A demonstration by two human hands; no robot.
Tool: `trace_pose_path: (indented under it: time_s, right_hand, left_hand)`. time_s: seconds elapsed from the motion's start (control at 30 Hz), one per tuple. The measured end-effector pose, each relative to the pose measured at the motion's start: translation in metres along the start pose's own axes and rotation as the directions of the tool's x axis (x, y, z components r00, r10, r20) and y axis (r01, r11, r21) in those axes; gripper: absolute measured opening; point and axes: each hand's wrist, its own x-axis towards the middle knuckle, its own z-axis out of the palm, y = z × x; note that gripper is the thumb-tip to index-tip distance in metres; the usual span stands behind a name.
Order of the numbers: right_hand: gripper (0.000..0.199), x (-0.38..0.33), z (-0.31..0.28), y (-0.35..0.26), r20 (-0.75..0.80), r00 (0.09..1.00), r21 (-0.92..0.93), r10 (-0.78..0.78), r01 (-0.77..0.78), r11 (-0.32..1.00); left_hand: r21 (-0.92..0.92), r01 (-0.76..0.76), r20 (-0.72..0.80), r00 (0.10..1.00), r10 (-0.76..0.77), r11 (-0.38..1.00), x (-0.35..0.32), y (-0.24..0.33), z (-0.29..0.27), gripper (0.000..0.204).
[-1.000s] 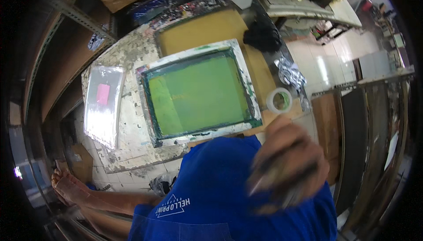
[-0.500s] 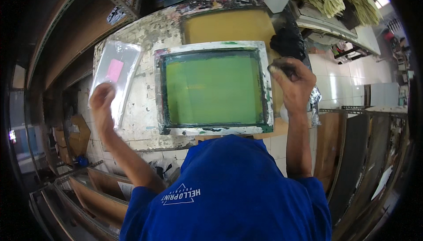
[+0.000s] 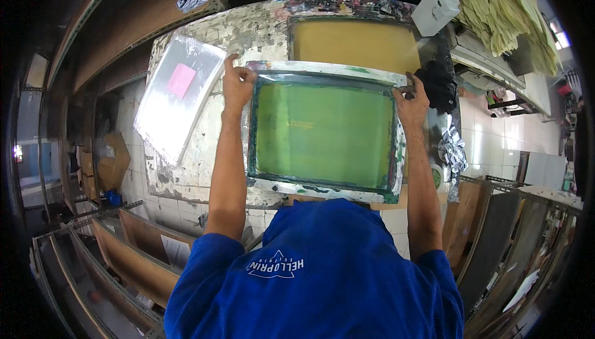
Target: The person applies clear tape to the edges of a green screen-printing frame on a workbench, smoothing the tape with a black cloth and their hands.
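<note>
Blue shirt (image 3: pixel 322 264) nearest. Just beyond, green screen (image 3: pixel 325 134) in its paint-marked white frame (image 3: pixel 322 188), on the tabletop (image 3: pixel 207 185). Left hand (image 3: pixel 237 88) at its far left corner, right hand (image 3: pixel 412 98) at its far right; fingers bent, clamped or merely touching: cannot tell. Left: clear plastic sheet (image 3: pixel 162 109), pink slip (image 3: pixel 181 80) on it. Dark cloth (image 3: pixel 440 88) beside right hand. Farther: yellow screen (image 3: pixel 356 44), white container (image 3: pixel 436 10).

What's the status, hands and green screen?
Left hand at upper left corner of green printing screen, right hand at upper right. Screen partly covers yellow screen. Black cloth beside right hand.
</note>
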Motion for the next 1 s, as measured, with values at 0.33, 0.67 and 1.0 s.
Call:
trace_pose_path:
  time_s: [0.33,0.67,1.0]
  right_hand:
    - [0.051,-0.002,0.024,0.043,-0.01,0.996,-0.316,-0.086,0.078,0.945]
    - [0.053,-0.002,0.029,0.041,0.04,0.999,-0.5,-0.014,0.032,0.865]
    - [0.062,-0.002,0.033,0.045,0.07,0.996,-0.554,-0.052,0.082,0.828]
  left_hand:
    - [0.178,0.127,-0.067,0.991,-0.117,0.976,-0.015,-0.01,0.031,0.061]
    - [0.36,0.055,-0.111,0.994,-0.016,0.931,-0.021,-0.008,0.044,0.054]
    - [0.555,0.089,-0.097,0.994,-0.042,0.827,-0.019,-0.003,0.052,0.053]
